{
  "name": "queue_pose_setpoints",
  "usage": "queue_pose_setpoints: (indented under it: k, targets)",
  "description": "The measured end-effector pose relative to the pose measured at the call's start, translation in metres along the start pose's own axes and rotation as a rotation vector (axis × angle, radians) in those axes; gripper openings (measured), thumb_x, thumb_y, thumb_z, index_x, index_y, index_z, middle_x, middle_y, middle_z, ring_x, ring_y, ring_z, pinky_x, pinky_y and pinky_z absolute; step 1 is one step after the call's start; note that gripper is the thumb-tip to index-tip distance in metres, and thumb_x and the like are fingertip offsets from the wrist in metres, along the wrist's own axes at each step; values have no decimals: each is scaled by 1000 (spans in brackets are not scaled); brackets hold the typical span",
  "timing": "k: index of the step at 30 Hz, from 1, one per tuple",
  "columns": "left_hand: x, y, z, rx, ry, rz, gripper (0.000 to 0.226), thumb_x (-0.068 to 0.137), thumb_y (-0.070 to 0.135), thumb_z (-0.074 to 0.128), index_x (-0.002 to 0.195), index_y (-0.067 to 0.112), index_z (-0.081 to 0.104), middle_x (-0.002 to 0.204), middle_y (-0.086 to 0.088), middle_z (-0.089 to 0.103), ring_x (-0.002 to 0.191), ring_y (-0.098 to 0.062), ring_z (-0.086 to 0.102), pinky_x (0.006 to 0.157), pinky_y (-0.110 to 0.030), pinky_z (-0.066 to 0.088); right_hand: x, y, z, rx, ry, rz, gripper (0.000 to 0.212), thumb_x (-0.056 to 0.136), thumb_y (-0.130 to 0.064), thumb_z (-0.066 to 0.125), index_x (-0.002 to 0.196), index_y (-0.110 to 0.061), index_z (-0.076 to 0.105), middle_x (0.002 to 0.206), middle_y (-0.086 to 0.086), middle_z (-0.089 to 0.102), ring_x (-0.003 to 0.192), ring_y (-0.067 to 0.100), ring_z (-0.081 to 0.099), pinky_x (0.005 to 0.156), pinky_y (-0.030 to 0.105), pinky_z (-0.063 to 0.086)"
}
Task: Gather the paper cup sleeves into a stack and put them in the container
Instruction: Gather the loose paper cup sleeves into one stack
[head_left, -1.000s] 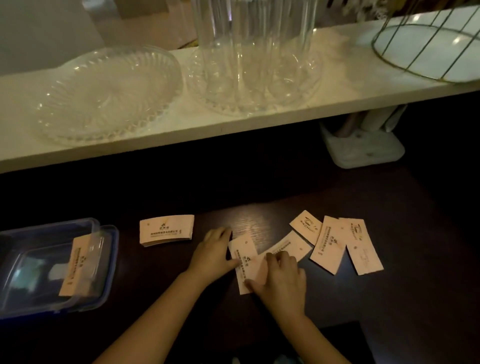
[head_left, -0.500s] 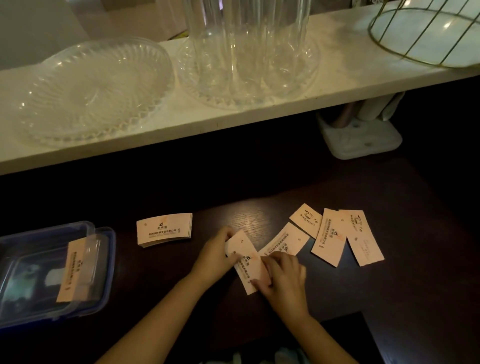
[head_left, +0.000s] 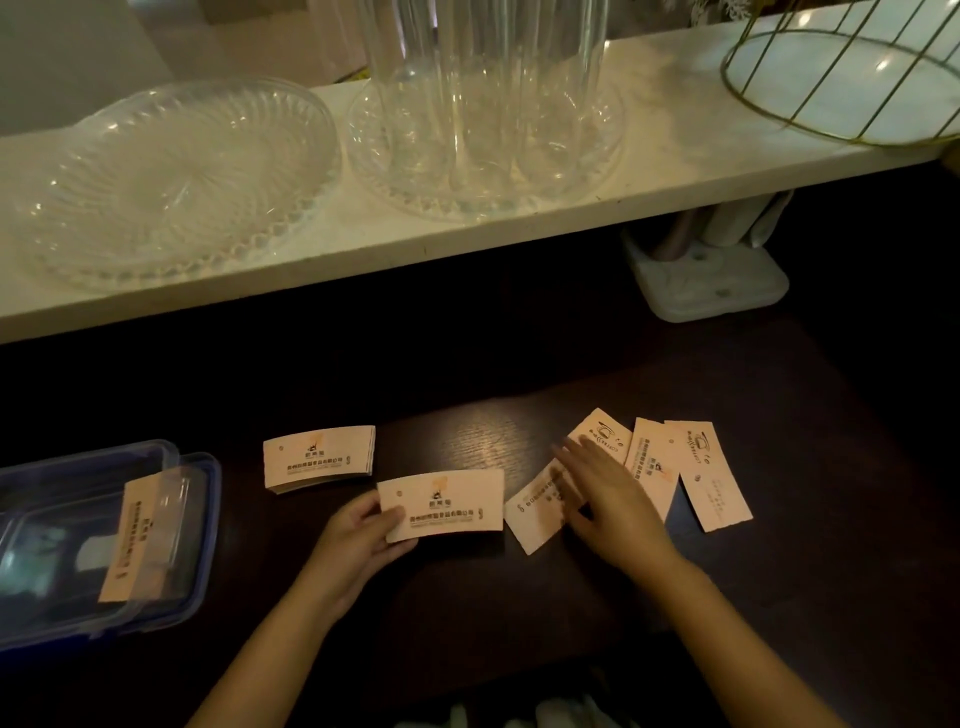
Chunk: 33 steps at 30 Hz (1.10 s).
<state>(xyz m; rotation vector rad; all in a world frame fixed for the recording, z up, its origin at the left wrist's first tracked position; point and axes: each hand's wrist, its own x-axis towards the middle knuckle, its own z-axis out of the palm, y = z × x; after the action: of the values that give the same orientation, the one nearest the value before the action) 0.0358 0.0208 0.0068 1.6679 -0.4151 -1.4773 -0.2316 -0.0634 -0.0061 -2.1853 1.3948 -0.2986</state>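
Note:
Flat pink paper cup sleeves lie on a dark wooden table. My left hand (head_left: 361, 538) holds one sleeve (head_left: 447, 506) by its left end, level and lengthwise. A neat stack of sleeves (head_left: 319, 457) rests just behind it. My right hand (head_left: 605, 499) lies flat with fingers spread on a loose sleeve (head_left: 535, 514). Three more loose sleeves fan out to the right: one (head_left: 605, 431), another (head_left: 652, 465), and the outermost (head_left: 709, 475). A clear blue-rimmed plastic container (head_left: 202, 519) at the left edge has one sleeve (head_left: 130, 540) in it.
A white shelf (head_left: 675, 135) runs above the table's back, carrying a glass dish (head_left: 171, 176), a tall glass vessel on a glass plate (head_left: 483, 104) and a gold wire basket (head_left: 841, 78). A white holder (head_left: 711, 286) stands under the shelf at the right.
My left hand took the sleeve both hands were working on and turned it level, to the left. My right hand let go and moved right onto the neighbouring loose sleeve.

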Motion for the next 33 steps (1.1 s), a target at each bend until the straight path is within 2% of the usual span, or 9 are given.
queue_pose_setpoints:
  k: [4,11,13,19,23,27,29,31,33]
  targets:
    - [-2,-1,0,-113,54,-16,21,88,6,51,104,18,58,98,-10,70,92,-20,66,73,-32,53,6,6,2,-269,-29,107,89,67,-56,66,139,-20,29,136,3,49,126,23,37,101,47,25]
    - [-7,-1,1,-184,116,-6,28,89,4,48,116,9,53,102,-13,66,95,-23,64,78,-36,50,11,-2,15,-290,-100,74,100,59,-57,73,139,-33,18,131,10,39,122,28,32,102,50,22]
    - [-7,-1,0,-214,140,-6,31,89,4,48,120,7,51,103,-14,65,96,-24,63,77,-36,49,15,-6,11,-298,-152,47,91,59,-55,74,134,-35,27,131,11,35,122,29,32,103,52,22]
    - [-11,-1,-4,-251,161,-24,35,89,4,49,124,7,48,106,-14,64,98,-26,62,78,-37,50,12,-6,-12,-279,-44,-117,26,76,-34,69,97,-19,65,115,6,49,107,26,44,84,38,38]
    - [-16,1,-4,-275,154,-12,34,89,4,48,123,7,49,107,-15,64,99,-26,62,74,-35,50,2,-10,-29,263,-31,71,18,84,-19,64,100,-27,63,92,-11,64,91,14,61,64,19,48]
    - [-20,1,7,-262,112,7,30,89,4,48,119,8,52,109,-15,65,100,-25,62,73,-33,51,-8,-32,-28,926,-88,237,78,80,2,63,126,-52,31,105,-14,55,91,8,66,53,17,54]
    - [-22,2,14,-252,75,22,27,89,4,49,114,9,55,109,-14,65,100,-25,63,73,-33,52,-11,-42,-20,1055,-66,257,91,79,7,63,131,-55,23,110,-15,51,92,7,66,57,22,57]
    - [-25,3,21,-244,43,39,23,88,4,49,108,12,58,106,-13,67,98,-23,64,74,-32,53,-12,-54,-11,1108,64,329,76,80,6,62,128,-47,35,107,-14,55,91,5,63,61,26,58]
    - [-29,2,27,-247,16,51,23,88,4,49,107,13,59,103,-11,69,95,-21,67,71,-31,57,-12,-62,-3,1173,198,453,48,80,2,64,110,-32,49,99,-8,63,83,5,65,61,25,57]
